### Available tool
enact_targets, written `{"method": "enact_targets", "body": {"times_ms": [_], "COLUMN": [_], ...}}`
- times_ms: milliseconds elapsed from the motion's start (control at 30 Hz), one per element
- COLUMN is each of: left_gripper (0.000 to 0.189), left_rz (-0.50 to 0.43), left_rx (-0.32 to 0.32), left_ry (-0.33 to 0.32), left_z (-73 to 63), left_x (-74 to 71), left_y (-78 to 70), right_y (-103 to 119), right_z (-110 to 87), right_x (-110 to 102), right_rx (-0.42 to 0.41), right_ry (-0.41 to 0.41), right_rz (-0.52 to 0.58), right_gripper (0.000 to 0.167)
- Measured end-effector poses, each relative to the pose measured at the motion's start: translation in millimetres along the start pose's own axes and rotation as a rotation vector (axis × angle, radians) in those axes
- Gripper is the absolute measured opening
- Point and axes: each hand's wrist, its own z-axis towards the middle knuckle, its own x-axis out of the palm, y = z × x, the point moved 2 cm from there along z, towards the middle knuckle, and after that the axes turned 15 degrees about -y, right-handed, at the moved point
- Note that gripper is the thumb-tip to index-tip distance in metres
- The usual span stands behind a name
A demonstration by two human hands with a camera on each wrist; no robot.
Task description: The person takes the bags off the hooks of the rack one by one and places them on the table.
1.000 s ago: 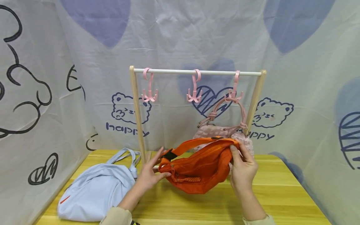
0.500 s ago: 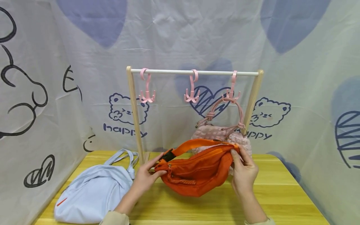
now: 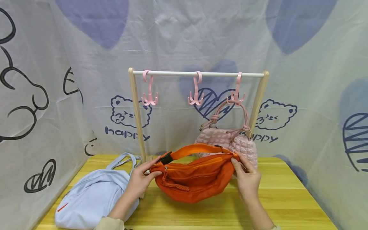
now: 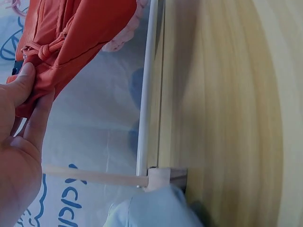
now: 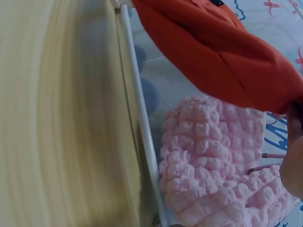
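Both hands hold an orange-red waist bag [image 3: 198, 182] up over the table, in front of the rack. At its left end, thumb and fingers of my left hand [image 3: 139, 180] pinch the fabric beside a black buckle [image 3: 166, 158]. My right hand [image 3: 248, 180] pinches the opposite end, where the orange strap [image 3: 198, 149] meets the bag. That strap arches over the top, and a braided zip pull [image 3: 179, 186] hangs on the front. The left wrist view shows the left thumb [image 4: 23, 82] pressed on the cloth. In the right wrist view the right hand [image 5: 292, 165] is partly cut off.
A rack with a white bar [image 3: 172, 73] carries three pink hooks, left [image 3: 149, 99], middle [image 3: 196, 98] and right [image 3: 236, 97]. From the right one hangs a puffy pink bag [image 3: 212, 136], partly behind the waist bag. A pale blue bag [image 3: 92, 198] lies on the wooden table [image 3: 287, 198] at left.
Both hands have shifted the waist bag left and slightly down, uncovering more of the pink bag. Their pinch on its ends stays. The head view has turned a little to the right.
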Motion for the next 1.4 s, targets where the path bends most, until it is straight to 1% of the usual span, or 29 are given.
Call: {"method": "enact_targets", "body": {"times_ms": [133, 267, 400, 600, 733, 833, 933, 1067, 1267, 1400], "left_gripper": [0.055, 0.053, 0.049, 0.046, 0.045, 0.044, 0.043, 0.043, 0.043, 0.042], "left_rz": [0.033, 0.054, 0.075, 0.16, 0.187, 0.198, 0.211, 0.227, 0.227, 0.227], "left_rx": [-0.008, 0.031, 0.034, 0.025, 0.012, 0.011, 0.002, -0.023, -0.035, -0.06], "left_ry": [0.02, 0.029, 0.037, 0.07, 0.105, 0.133, 0.163, 0.184, 0.19, 0.197], "left_z": [2.8, 4.7, 4.9, 4.1, 4.5, 4.5, 3.8, 2.2, 1.0, -0.4], "left_x": [-6.7, -11.5, -14.7, -15.5, -14.2, -12.9, -12.0, -11.8, -10.5, -8.8], "left_y": [0.3, 1.8, 6.2, 11.0, 13.9, 15.9, 18.5, 24.1, 32.4, 37.3], "right_y": [-4.4, -7.5, -12.5, -23.4, -30.1, -34.7, -40.2, -48.0, -53.7, -56.8], "right_z": [0.0, 0.9, 2.4, 6.1, 7.7, 8.7, 9.4, 9.8, 9.9, 9.1], "right_x": [-4.7, -9.7, -15.2, -22.2, -26.6, -30.1, -34.1, -38.7, -41.5, -43.7], "right_rx": [-0.012, -0.022, 0.023, 0.105, 0.147, 0.151, 0.156, 0.174, 0.206, 0.232], "right_ry": [0.037, 0.072, 0.13, 0.238, 0.268, 0.293, 0.32, 0.349, 0.358, 0.37], "right_rz": [-0.096, -0.193, -0.254, -0.351, -0.414, -0.459, -0.48, -0.492, -0.531, -0.564], "right_gripper": [0.033, 0.031, 0.031, 0.036, 0.036, 0.037, 0.037, 0.037, 0.038, 0.038]}}
